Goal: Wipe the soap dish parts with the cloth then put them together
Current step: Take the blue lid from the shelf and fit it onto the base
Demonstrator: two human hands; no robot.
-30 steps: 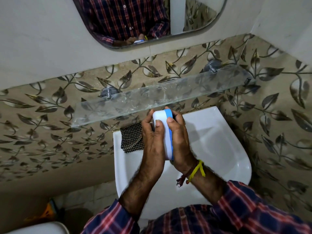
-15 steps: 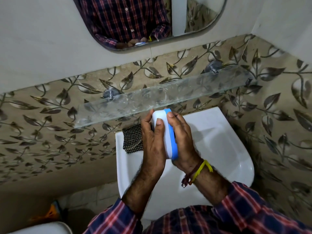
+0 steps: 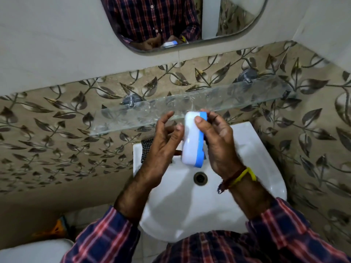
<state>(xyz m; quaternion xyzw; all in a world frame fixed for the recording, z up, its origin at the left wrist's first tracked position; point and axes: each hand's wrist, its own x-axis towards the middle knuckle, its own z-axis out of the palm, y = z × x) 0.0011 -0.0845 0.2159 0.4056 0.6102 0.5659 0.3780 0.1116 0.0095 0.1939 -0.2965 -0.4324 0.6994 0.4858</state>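
Observation:
The soap dish [image 3: 192, 141] is one joined piece, white on its left face with a blue part along its right edge. It stands on end above the white sink [image 3: 252, 149]. My right hand [image 3: 218, 141] grips it from the right, thumb across the white face near the top. My left hand [image 3: 163, 141] is just left of it with fingers spread; only its thumb tip lies at the dish's white side. The checked cloth [image 3: 146, 149] lies on the sink's back left corner, mostly hidden behind my left hand.
A glass shelf [image 3: 133, 118] runs along the leaf-patterned wall just above and behind my hands. A mirror [image 3: 171, 21] hangs higher up. The sink drain [image 3: 199, 178] sits below the dish. A white rounded object [image 3: 34, 251] is at the bottom left.
My left hand has come off the soap dish and its fingers have spread. The dish now rests in my right hand alone and has tilted slightly.

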